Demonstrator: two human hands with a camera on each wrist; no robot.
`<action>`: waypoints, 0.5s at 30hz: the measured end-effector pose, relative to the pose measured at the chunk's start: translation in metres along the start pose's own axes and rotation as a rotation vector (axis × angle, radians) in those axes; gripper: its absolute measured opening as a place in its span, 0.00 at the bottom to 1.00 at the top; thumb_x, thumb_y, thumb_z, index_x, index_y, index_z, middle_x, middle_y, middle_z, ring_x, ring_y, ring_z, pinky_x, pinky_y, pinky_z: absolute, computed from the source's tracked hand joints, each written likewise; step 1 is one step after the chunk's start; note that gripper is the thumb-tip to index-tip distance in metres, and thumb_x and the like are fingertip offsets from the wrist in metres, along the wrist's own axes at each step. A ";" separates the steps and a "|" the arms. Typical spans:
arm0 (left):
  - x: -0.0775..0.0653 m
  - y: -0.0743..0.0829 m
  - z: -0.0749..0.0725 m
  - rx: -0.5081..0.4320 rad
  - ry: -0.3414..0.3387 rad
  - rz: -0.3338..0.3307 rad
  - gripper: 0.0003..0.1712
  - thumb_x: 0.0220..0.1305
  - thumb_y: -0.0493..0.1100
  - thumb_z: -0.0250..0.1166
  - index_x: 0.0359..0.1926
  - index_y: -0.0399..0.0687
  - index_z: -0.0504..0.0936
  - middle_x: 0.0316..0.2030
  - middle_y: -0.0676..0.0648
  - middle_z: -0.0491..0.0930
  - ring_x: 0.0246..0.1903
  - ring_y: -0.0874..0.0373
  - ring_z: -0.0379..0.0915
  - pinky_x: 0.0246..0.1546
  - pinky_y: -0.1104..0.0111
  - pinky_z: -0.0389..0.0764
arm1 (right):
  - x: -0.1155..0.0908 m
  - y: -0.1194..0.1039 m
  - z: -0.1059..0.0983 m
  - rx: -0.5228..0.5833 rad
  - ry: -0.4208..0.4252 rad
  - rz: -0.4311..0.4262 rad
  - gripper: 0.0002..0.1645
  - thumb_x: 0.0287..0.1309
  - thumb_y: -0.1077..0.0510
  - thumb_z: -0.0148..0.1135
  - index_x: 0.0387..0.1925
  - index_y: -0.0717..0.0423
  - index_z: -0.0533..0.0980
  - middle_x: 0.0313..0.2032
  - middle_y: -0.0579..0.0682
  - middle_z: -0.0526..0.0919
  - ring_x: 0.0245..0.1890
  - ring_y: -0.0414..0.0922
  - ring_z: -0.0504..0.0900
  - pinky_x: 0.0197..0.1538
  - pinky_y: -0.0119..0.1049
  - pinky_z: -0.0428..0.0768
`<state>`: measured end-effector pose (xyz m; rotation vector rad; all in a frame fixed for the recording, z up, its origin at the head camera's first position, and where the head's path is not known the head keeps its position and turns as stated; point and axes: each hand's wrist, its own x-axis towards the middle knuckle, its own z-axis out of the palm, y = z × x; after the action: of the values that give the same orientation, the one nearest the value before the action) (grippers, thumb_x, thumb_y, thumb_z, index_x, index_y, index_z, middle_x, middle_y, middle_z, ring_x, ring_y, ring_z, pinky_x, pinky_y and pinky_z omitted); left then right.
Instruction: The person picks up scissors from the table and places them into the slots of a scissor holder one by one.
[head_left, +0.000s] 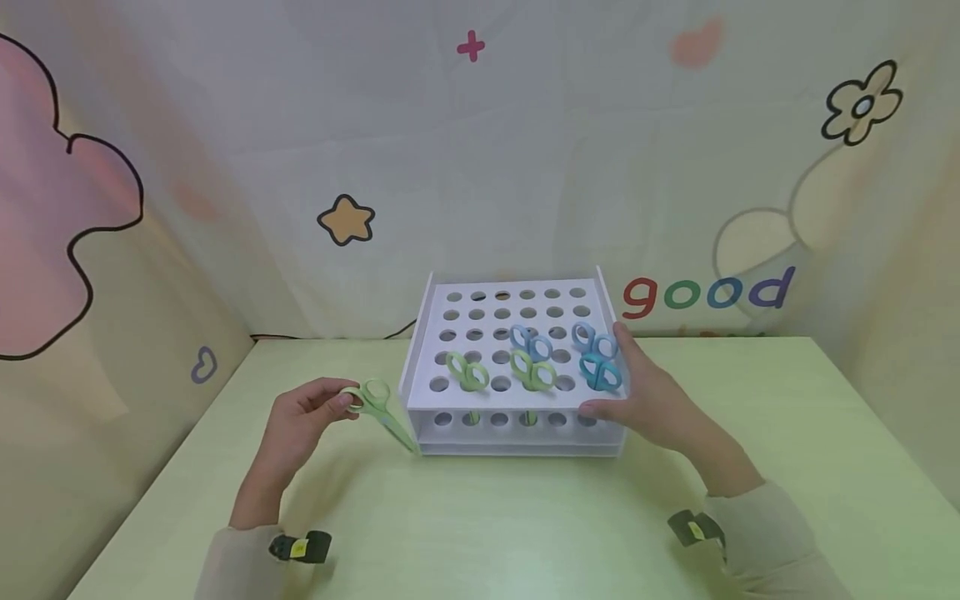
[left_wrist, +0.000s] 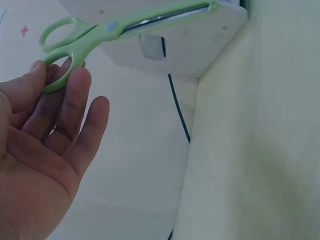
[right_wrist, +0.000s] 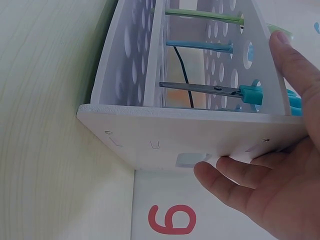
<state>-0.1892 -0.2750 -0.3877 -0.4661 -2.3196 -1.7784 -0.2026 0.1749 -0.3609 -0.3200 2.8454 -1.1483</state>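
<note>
My left hand [head_left: 296,425] pinches light green scissors [left_wrist: 107,31] by one handle loop, between thumb and fingers. Their blades are closed and slant down to the right, the tip beside the lower left front corner of a white rack [head_left: 495,449] full of round holes. On the rack's right side, my right hand [head_left: 660,408] grips the edge: its thumb lies at the front top edge, its fingers against the side panel [right_wrist: 160,132]. Handles up, several scissors stand in the holes: two light green, two light blue and one teal pair [head_left: 599,372].
The rack stands on a pale yellow-green table [head_left: 487,525] near its back edge. Behind hangs a printed curtain [head_left: 525,167] with a star, a flower and the word "good". A dark cord [left_wrist: 179,107] runs behind the rack. Each wrist wears a black strap [head_left: 318,547].
</note>
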 end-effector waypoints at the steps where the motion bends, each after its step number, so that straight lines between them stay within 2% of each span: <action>1: 0.001 0.002 0.000 0.005 0.012 0.008 0.13 0.72 0.33 0.62 0.51 0.25 0.81 0.39 0.37 0.86 0.37 0.57 0.84 0.43 0.65 0.82 | 0.000 0.001 0.000 0.000 0.001 0.001 0.80 0.49 0.38 0.78 0.80 0.52 0.30 0.77 0.64 0.48 0.66 0.62 0.63 0.65 0.60 0.65; 8: 0.004 0.013 -0.002 0.000 0.069 0.028 0.14 0.72 0.35 0.63 0.50 0.26 0.81 0.36 0.49 0.87 0.36 0.59 0.83 0.43 0.68 0.82 | 0.001 0.003 0.002 -0.008 0.002 -0.001 0.80 0.48 0.36 0.78 0.80 0.52 0.30 0.77 0.64 0.48 0.66 0.62 0.63 0.65 0.59 0.66; 15: 0.008 0.022 -0.002 0.031 0.088 0.054 0.14 0.73 0.37 0.63 0.50 0.28 0.81 0.37 0.51 0.86 0.37 0.59 0.83 0.45 0.69 0.81 | 0.001 0.003 0.001 -0.010 0.007 0.003 0.80 0.48 0.38 0.79 0.80 0.52 0.29 0.77 0.63 0.48 0.67 0.62 0.62 0.65 0.59 0.65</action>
<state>-0.1894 -0.2708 -0.3648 -0.4327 -2.2496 -1.7009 -0.2039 0.1761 -0.3637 -0.3126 2.8578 -1.1370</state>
